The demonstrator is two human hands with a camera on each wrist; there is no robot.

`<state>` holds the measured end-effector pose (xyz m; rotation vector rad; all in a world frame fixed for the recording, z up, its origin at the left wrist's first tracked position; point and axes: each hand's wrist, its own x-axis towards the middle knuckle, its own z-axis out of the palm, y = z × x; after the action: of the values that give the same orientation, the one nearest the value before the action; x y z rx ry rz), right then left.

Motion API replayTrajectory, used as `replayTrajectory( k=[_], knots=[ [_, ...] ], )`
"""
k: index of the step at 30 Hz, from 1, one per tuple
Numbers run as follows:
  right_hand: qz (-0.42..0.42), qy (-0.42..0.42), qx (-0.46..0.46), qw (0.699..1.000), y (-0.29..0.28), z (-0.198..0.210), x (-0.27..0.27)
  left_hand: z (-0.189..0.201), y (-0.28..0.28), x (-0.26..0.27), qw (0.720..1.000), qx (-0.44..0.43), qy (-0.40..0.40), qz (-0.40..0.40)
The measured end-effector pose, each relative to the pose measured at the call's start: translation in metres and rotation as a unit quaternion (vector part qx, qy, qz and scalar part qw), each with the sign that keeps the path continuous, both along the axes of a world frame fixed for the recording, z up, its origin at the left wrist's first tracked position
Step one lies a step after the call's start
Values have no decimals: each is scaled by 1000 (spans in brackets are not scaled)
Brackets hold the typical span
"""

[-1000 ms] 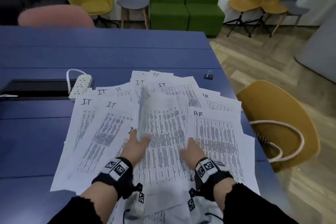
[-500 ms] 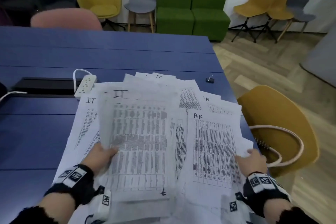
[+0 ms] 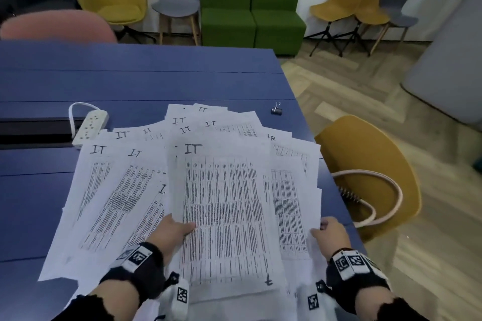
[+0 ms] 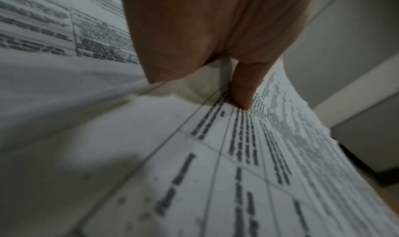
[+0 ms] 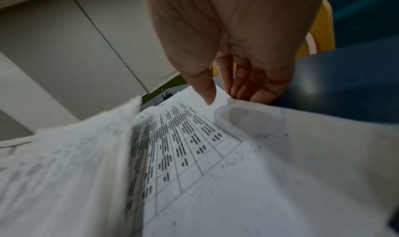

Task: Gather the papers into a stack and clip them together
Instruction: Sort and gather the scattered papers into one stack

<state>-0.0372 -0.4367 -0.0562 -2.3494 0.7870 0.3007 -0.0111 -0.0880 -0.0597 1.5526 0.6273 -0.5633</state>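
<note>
1. Papers (image 3: 146,190) lie fanned over the near right part of the table (image 3: 130,81); several overhang its right edge.
2. Left hand (image 3: 170,233) pinches the top sheet (image 3: 224,203), thumb on its face.
3. Right hand (image 3: 327,233) curls round the pile's right edge, thumb above, fingers (image 5: 248,88) beneath.
4. Clip (image 3: 276,109) sits apart beyond the papers, near the table's right edge.
5. Bare table lies beyond and to the left.
6. Only the head view shows the power strip (image 3: 90,126).

Head view high over the papers (image 3: 221,203); 2 wrist views skimming those sheets close-up
</note>
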Motion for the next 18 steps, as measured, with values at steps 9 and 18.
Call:
replayTrajectory(
  k=[9, 18],
  knots=[
    [11, 18, 55, 998, -2, -9, 4, 6, -13, 13, 995, 79, -35, -45],
    [-85, -7, 89, 992, 6, -13, 10, 21, -54, 32, 997, 16, 23, -71]
  ],
)
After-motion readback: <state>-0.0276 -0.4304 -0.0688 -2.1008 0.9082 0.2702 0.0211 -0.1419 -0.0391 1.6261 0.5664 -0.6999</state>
